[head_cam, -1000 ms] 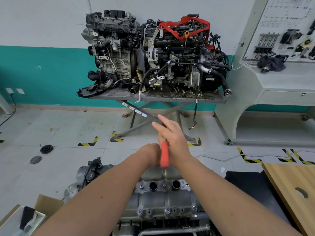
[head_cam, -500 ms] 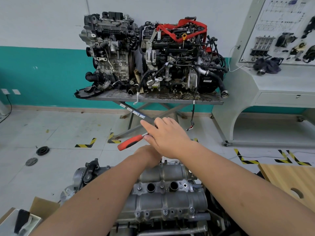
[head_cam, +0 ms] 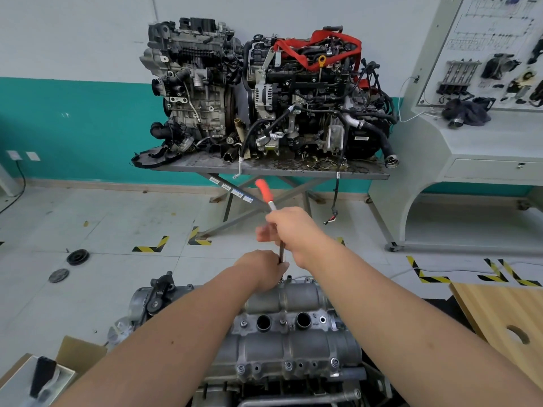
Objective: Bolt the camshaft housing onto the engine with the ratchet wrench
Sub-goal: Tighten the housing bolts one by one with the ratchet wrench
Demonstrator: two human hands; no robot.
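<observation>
The grey aluminium camshaft housing [head_cam: 293, 345] lies on top of the engine low in the middle, with two round plug holes and several bolts along its edges. The ratchet wrench [head_cam: 265, 191] has an orange-red handle pointing up and away from me, and its steel shaft runs down to the housing's far edge. My right hand [head_cam: 291, 230] grips the shaft just below the orange handle. My left hand [head_cam: 261, 268] is curled round the wrench's lower end at the far edge of the housing; the socket and bolt are hidden under it.
A metal table [head_cam: 270, 168] with two complete engines stands ahead against the teal wall. A grey training console [head_cam: 476, 148] is at the right, a wooden bench top [head_cam: 505, 315] at the near right, a cardboard box [head_cam: 58, 365] at the near left. Round parts [head_cam: 77, 257] lie on the floor.
The orange handle has swung from pointing toward me, round through the left, to pointing away and up. My right hand moved with it; my left hand stayed at the wrench head.
</observation>
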